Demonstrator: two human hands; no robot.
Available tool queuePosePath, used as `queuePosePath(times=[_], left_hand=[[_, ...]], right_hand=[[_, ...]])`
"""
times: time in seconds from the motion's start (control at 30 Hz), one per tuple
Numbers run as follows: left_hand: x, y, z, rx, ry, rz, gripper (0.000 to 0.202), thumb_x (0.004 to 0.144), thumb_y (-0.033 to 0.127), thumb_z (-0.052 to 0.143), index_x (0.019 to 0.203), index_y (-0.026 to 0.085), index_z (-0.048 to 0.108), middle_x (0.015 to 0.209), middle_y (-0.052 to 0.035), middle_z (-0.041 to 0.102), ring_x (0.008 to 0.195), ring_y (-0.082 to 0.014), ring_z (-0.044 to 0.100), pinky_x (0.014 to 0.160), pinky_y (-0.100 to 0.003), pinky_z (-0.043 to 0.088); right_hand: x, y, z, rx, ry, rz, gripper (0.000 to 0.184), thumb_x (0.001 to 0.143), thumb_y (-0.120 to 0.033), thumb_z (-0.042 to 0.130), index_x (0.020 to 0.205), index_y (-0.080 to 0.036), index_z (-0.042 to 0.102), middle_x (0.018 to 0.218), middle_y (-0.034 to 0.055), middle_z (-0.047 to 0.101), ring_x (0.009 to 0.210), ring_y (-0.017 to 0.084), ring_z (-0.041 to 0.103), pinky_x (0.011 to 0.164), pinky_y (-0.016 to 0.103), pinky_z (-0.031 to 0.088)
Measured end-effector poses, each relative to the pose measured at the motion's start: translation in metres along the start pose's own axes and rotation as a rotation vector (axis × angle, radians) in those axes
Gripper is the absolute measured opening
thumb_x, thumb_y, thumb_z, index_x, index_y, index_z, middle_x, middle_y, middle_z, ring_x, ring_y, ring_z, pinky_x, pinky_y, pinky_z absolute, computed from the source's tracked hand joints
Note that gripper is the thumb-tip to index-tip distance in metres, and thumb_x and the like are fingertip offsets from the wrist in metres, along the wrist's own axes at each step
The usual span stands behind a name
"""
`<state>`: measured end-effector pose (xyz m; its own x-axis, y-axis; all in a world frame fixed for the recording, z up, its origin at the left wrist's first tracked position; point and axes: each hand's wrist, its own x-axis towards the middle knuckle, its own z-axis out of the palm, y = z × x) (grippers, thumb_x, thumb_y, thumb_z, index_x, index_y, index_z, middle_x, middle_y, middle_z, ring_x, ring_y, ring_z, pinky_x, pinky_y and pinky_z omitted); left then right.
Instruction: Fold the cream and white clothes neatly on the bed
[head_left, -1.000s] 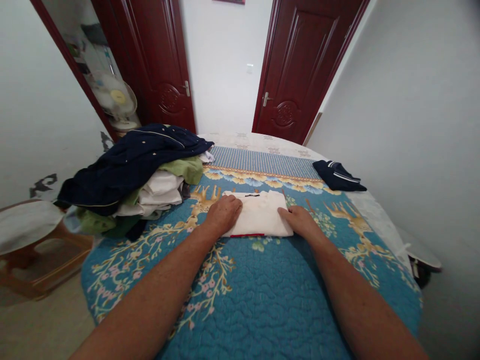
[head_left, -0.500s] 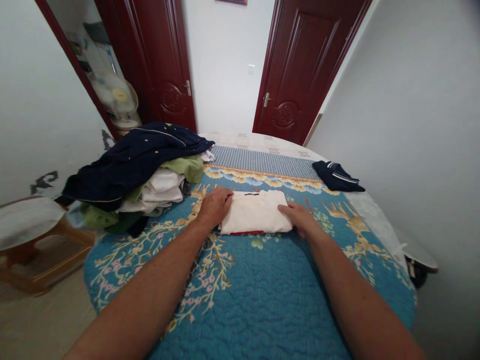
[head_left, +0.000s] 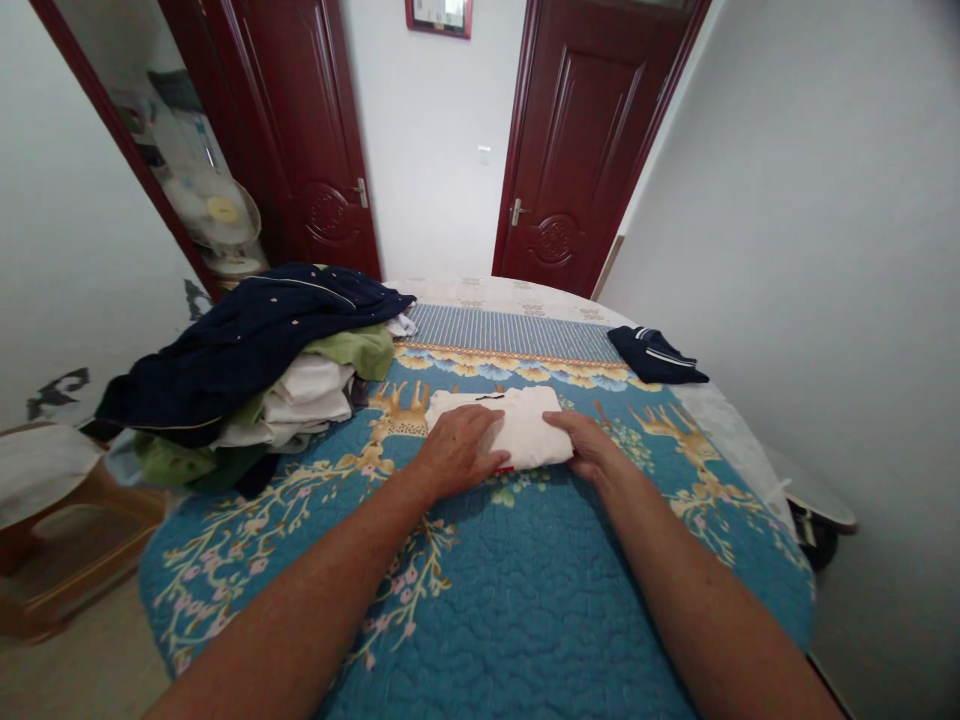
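The left hand [head_left: 457,452] and right hand [head_left: 586,446] rested on either side of a folded white garment [head_left: 517,428], which lay on a blue quilt [head_left: 517,620] at 12 o'clock from the person. Neither hand was clenched or grasping: the left fingers [head_left: 480,452] lay flat and extended across the garment's near left corner, while the right fingers [head_left: 559,425] lay straight against its right side, pressing on the fold without pinching it. A red strip [head_left: 504,469] showed at the garment's near edge, and a small black mark [head_left: 489,397] showed at its far edge. A heap of clothes [head_left: 300,395], topped by a navy jacket [head_left: 247,350], sat at 9 o'clock from the garment, well apart from the left hand. A folded navy item [head_left: 654,356] lay at 2 o'clock from it, near the far edge of the quilt. Beyond the bed [head_left: 510,295], 2 dark red doors [head_left: 577,150] stood at 11 and 1 o'clock.
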<state>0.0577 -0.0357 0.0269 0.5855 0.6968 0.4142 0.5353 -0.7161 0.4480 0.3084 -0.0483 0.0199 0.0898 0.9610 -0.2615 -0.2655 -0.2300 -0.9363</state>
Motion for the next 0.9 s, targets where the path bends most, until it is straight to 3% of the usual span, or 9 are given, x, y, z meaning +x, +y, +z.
queuePosePath(times=[0.1, 0.2, 0.3, 0.43, 0.57, 0.63, 0.7, 0.8, 0.9], left_hand=[[-0.004, 0.011, 0.013, -0.074, -0.022, -0.009, 0.088, 0.077, 0.055, 0.085, 0.153, 0.026, 0.053, 0.159, -0.0200, 0.052, 0.151, -0.0418, 0.044, 0.127, -0.063, 0.028], [-0.006, 0.020, 0.025, -0.098, -0.011, -0.052, 0.103, 0.075, 0.056, 0.087, 0.162, 0.025, 0.041, 0.168, -0.0240, 0.039, 0.158, -0.0449, 0.030, 0.127, -0.070, 0.019], [-0.004, 0.029, 0.032, -0.131, 0.051, -0.070, 0.108, 0.077, 0.048, 0.085, 0.167, 0.023, 0.030, 0.173, -0.0248, 0.029, 0.162, -0.0448, 0.022, 0.127, -0.072, 0.016], [0.001, 0.046, 0.029, -0.316, 0.284, -0.059, 0.098, 0.085, 0.041, 0.075, 0.168, 0.020, 0.026, 0.174, -0.0231, 0.027, 0.162, -0.0408, 0.024, 0.131, -0.065, 0.019], [0.003, 0.063, 0.019, -0.660, 0.398, -0.107, 0.073, 0.087, 0.041, 0.074, 0.154, 0.025, 0.051, 0.167, -0.0146, 0.045, 0.158, -0.0350, 0.035, 0.132, -0.053, 0.025], [0.004, 0.066, 0.018, -0.898, 0.416, -0.216, 0.051, 0.085, 0.040, 0.074, 0.134, 0.026, 0.067, 0.149, -0.0111, 0.064, 0.149, -0.0340, 0.049, 0.128, -0.052, 0.035], [0.007, 0.065, 0.021, -1.195, 0.451, -0.380, 0.038, 0.082, 0.039, 0.073, 0.117, 0.024, 0.072, 0.125, -0.0098, 0.077, 0.134, -0.0346, 0.064, 0.117, -0.052, 0.049], [0.016, 0.054, 0.023, -1.618, 0.456, -0.593, 0.032, 0.073, 0.035, 0.070, 0.100, 0.018, 0.072, 0.101, -0.0104, 0.081, 0.112, -0.0350, 0.075, 0.101, -0.051, 0.060], [0.025, 0.036, 0.015, -1.804, 0.505, -0.696, 0.028, 0.070, 0.030, 0.064, 0.094, 0.016, 0.070, 0.093, -0.0107, 0.081, 0.104, -0.0335, 0.078, 0.099, -0.051, 0.061]], right_hand=[[-0.004, -0.004, 0.009, 0.000, -0.060, -0.131, 0.046, 0.077, -0.035, 0.072, 0.119, -0.018, 0.067, 0.106, 0.0115, 0.080, 0.089, 0.027, 0.077, 0.081, 0.039, 0.061], [-0.010, -0.010, 0.019, 0.035, -0.072, -0.200, 0.055, 0.074, -0.040, 0.074, 0.124, -0.019, 0.064, 0.112, 0.0112, 0.079, 0.092, 0.029, 0.077, 0.082, 0.040, 0.061], [-0.023, -0.020, 0.031, 0.106, -0.055, -0.254, 0.059, 0.072, -0.041, 0.078, 0.125, -0.020, 0.063, 0.116, 0.0108, 0.078, 0.094, 0.029, 0.076, 0.081, 0.039, 0.061], [-0.052, -0.032, 0.051, 0.149, -0.126, -0.404, 0.068, 0.075, -0.043, 0.080, 0.137, -0.024, 0.060, 0.128, 0.0093, 0.075, 0.109, 0.031, 0.073, 0.091, 0.042, 0.060], [-0.075, -0.034, 0.063, 0.090, -0.327, -0.552, 0.072, 0.082, -0.051, 0.075, 0.148, -0.027, 0.056, 0.125, 0.0101, 0.075, 0.129, 0.033, 0.065, 0.107, 0.050, 0.053], [-0.077, -0.032, 0.064, 0.024, -0.399, -0.574, 0.072, 0.085, -0.054, 0.072, 0.149, -0.027, 0.057, 0.128, 0.0110, 0.074, 0.136, 0.032, 0.060, 0.114, 0.052, 0.047], [-0.073, -0.028, 0.062, -0.026, -0.424, -0.557, 0.068, 0.086, -0.054, 0.072, 0.147, -0.028, 0.058, 0.137, 0.0111, 0.071, 0.138, 0.031, 0.059, 0.117, 0.051, 0.045], [-0.059, -0.024, 0.054, -0.113, -0.384, -0.500, 0.057, 0.087, -0.048, 0.075, 0.139, -0.027, 0.065, 0.137, 0.0111, 0.071, 0.130, 0.028, 0.065, 0.114, 0.047, 0.048], [-0.040, -0.019, 0.038, -0.308, -0.155, -0.475, 0.041, 0.086, -0.046, 0.075, 0.120, -0.022, 0.073, 0.121, 0.0107, 0.077, 0.113, 0.027, 0.071, 0.101, 0.041, 0.056]])
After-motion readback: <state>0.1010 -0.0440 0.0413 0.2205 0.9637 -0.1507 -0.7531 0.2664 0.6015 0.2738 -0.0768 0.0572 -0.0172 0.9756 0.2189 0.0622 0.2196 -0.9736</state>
